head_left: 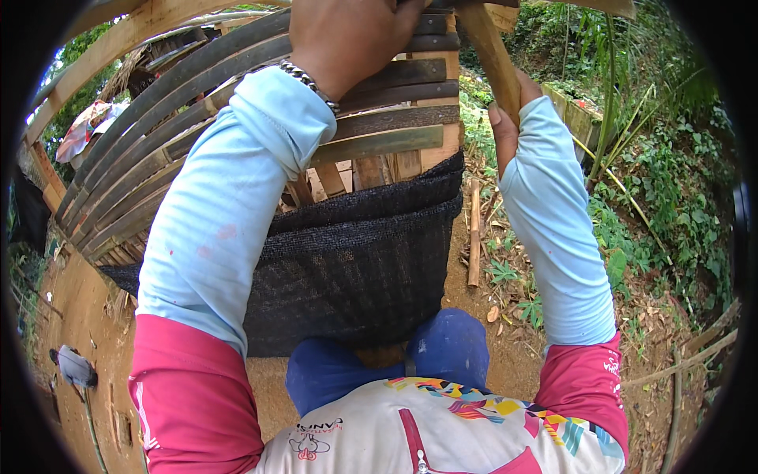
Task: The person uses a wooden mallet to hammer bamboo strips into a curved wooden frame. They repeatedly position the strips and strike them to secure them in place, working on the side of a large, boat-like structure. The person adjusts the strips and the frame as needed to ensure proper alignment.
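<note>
My right hand (507, 130) is closed around a thick wooden handle (491, 59), which slants up past the frame's top right. The tool's working end is not visible, so I cannot tell its kind. My left hand (347, 35), with a chain bracelet at the wrist, is raised at the top edge, over the bamboo slats (387, 122). Its visible fingers curl together; their tips are cut off, and anything between them is hidden. The slats run in rows, fixed to an upright wooden post (440, 150). Black netting (355, 268) covers the lower part of this slatted wall.
Wooden beams (110, 47) cross the upper left. A loose stick (474, 233) lies on the earth to the right of the netting. Leafy plants (663, 174) cover the slope at right. At lower left is what looks like a person in grey (75, 367), beside a long pole.
</note>
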`<state>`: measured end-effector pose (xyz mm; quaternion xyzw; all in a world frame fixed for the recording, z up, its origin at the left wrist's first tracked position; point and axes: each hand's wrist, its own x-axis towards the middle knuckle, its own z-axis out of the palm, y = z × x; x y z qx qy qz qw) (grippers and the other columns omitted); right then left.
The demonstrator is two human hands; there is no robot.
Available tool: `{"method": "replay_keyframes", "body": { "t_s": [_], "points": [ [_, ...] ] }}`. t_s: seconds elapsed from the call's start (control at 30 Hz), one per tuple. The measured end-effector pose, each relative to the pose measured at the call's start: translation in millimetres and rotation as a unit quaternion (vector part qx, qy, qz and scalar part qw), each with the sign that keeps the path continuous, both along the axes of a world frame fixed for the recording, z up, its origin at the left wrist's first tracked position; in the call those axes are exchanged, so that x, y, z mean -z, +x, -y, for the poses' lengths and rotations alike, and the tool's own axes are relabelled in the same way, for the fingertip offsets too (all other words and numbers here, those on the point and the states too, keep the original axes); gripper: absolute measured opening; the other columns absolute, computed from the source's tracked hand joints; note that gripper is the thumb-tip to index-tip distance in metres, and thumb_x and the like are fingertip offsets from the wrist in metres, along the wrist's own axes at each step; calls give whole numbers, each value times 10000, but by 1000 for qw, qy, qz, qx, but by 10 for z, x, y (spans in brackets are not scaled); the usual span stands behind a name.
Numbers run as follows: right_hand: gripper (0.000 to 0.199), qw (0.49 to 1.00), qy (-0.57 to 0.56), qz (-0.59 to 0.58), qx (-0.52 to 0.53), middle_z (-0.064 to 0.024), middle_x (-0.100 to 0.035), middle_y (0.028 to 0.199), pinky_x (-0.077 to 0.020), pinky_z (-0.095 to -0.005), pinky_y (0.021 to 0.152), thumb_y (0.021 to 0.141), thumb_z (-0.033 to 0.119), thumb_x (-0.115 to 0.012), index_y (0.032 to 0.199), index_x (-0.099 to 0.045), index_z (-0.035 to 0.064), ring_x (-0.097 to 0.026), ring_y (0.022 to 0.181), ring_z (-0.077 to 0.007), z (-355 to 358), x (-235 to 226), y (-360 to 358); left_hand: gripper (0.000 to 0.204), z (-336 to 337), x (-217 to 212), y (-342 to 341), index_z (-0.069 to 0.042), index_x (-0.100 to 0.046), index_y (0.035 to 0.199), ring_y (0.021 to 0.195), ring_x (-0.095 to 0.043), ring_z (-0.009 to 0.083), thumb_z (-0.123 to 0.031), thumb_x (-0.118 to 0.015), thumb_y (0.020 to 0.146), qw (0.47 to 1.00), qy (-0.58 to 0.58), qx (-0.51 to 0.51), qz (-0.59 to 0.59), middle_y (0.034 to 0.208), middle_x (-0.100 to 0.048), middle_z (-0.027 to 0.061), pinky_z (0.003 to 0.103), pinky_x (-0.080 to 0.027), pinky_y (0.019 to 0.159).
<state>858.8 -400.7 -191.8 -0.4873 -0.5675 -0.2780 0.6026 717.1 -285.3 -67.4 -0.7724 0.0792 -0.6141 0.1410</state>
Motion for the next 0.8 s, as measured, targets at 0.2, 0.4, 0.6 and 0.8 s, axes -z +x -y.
{"method": "replay_keyframes", "body": {
  "t_s": [0.2, 0.4, 0.6, 0.8],
  "points": [
    [494, 1000, 1, 3, 0, -143, -601, 1167, -443, -344, 972, 857, -10, -512, 1348, -464, 20, -590, 1068, -240, 37, -19, -3, 94, 34, -9, -25, -78, -738, 776, 703, -658, 274, -147, -690, 818, 1000, -18, -3, -4, 793, -675, 76, 377, -522, 633],
    [479, 1000, -3, 2, 6, -137, -609, 1142, -452, -339, 950, 862, 10, -531, 1337, -471, 19, -596, 1041, -231, 85, -30, -40, 86, 34, -18, -19, -86, -749, 798, 716, -664, 271, -149, -692, 817, 999, -33, -13, -15, 808, -685, 72, 371, -527, 651],
    [465, 1000, -8, 2, 14, -131, -618, 1116, -462, -334, 929, 868, 29, -549, 1327, -478, 18, -603, 1013, -222, 151, -27, -101, 89, 15, -6, -21, -85, -749, 801, 728, -667, 265, -149, -690, 819, 999, -30, 4, -14, 811, -687, 71, 366, -529, 662],
    [452, 1000, -1, -2, 18, -125, -626, 1090, -472, -329, 907, 873, 49, -567, 1316, -485, 17, -609, 986, -213, 106, 9, -43, 99, 38, -10, -31, -72, -747, 800, 744, -664, 270, -146, -685, 821, 1000, -25, -12, -14, 809, -688, 77, 378, -530, 681]
  ]
}}
